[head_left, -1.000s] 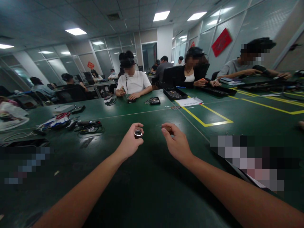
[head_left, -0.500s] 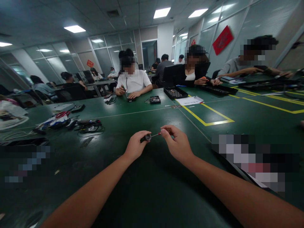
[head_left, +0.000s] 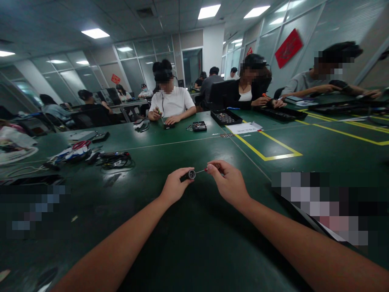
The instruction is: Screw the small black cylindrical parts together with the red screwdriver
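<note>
Over the green table, my left hand (head_left: 175, 185) is closed around a small black cylinder (head_left: 191, 174), whose round, silver-rimmed end faces toward me. My right hand (head_left: 229, 183) pinches a thin screwdriver (head_left: 201, 171) with a metal shaft and a red part by the fingertips. The shaft points left to the cylinder's rim area. I cannot tell whether its tip touches the cylinder or goes in. Most of the screwdriver's handle is hidden in my right fingers.
Bundled cables (head_left: 117, 159) lie to the left on the green table (head_left: 194, 243). A black tray of small parts (head_left: 226, 117) and a white paper (head_left: 245, 128) are farther off. Across the table, a person in a white shirt (head_left: 174, 103) works, with two others to the right.
The view has shifted slightly. Both hands keep their grips, and the cylinder's round end shows a little more toward me.
</note>
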Motion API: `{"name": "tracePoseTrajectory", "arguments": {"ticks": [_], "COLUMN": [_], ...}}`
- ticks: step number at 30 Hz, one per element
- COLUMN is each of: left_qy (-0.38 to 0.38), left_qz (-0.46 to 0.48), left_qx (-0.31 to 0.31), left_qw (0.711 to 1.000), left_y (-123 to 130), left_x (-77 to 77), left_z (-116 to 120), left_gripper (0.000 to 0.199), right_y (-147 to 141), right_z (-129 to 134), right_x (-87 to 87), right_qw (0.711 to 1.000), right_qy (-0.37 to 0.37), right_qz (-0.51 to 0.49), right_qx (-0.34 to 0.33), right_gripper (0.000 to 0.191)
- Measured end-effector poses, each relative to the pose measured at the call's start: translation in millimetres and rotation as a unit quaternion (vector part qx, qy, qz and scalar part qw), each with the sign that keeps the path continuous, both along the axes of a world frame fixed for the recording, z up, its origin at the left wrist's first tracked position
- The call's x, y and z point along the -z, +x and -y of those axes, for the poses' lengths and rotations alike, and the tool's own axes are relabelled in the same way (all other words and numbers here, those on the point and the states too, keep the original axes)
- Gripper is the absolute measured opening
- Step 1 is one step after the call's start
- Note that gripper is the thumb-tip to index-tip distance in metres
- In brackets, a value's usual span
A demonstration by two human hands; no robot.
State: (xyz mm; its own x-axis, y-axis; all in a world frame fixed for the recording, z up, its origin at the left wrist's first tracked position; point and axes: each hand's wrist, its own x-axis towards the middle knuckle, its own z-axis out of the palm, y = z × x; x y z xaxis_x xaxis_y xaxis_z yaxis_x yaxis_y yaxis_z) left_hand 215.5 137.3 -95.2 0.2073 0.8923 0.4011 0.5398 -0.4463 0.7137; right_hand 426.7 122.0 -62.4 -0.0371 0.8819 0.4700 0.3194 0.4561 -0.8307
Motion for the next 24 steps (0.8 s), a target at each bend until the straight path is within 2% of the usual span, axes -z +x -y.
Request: {"name": "tracePoseTrajectory", "arguments": {"ticks": [6,15,24], "left_qy": [-0.029,-0.007,0.000], "left_qz": [0.008,-0.007,-0.025], "left_qx": [-0.040,-0.012,0.002], "left_qw": [0.999,1.000,1.000], "left_y": [0,1,0], "left_x": [1.1,1.2,0.5], "left_z": [-2,-2,-1], "left_gripper": [0.048,0.042,0.042], "right_y": [1,6,6], "right_z": [-2,-10,-13], "right_x": [-2.4,-2.3,2.7], "right_qw": [0.999,0.994,0.994], "right_qy": [-0.047,-0.057,-0.085], "right_qz": [0.006,0.033,-0.033], "right_qx": [0.026,0.085,0.057], "right_gripper": [0.034,0.041,0.040]}}
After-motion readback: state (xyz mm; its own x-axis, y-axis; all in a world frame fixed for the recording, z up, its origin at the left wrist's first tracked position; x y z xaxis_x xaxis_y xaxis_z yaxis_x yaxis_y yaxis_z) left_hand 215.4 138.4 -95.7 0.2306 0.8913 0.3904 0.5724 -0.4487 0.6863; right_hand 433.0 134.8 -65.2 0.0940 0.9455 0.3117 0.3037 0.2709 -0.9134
